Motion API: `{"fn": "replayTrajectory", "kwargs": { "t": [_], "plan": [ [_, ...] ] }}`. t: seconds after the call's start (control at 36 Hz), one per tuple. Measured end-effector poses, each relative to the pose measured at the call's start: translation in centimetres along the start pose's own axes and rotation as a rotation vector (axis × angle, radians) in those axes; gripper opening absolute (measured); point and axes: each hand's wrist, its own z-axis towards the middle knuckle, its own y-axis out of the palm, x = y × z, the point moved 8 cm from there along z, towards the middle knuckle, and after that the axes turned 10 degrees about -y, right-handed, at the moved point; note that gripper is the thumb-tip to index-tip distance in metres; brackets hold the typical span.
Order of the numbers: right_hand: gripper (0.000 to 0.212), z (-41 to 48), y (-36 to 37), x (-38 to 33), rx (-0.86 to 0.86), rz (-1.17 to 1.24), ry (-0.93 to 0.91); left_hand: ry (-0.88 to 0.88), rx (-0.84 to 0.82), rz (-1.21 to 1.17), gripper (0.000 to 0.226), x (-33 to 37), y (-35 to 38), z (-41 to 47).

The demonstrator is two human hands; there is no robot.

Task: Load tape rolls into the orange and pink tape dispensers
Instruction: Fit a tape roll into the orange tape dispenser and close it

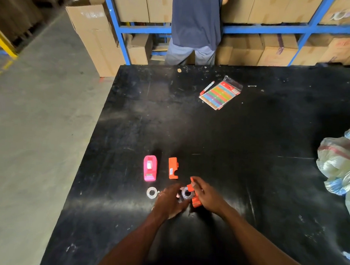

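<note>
On the black table (250,135), the pink dispenser (150,168) stands leftmost, a spare tape roll (152,192) just below it. The left hand (170,201) pinches a clear roll (186,194) against the orange dispenser half (194,199) gripped by the right hand (205,193); another orange piece (173,168) lies beside the pink one.

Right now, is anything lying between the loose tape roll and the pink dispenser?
Nothing visible. The tape roll lies on bare table just in front of the pink dispenser. Both hands are busy to its right with the orange dispenser part.
</note>
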Motion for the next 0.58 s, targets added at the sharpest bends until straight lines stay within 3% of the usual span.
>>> {"fn": "replayTrajectory", "kwargs": {
  "t": [0.17, 0.44, 0.58],
  "plan": [
    [0.043, 0.2, 0.2, -0.4, -0.009, -0.032, 0.005, 0.074, -0.039, -0.023, 0.048, 1.5, -2.4, 0.1],
    [0.042, 0.9, -0.5, -1.8, 0.079, 0.031, -0.042, 0.064, -0.112, -0.289, 0.05, 1.6, -4.2, 1.4],
    [0.039, 1.1, -0.7, -2.9, 0.093, 0.091, -0.089, 0.05, -0.158, -0.345, 0.038, 2.7, -4.4, 1.9]
  ]
}}
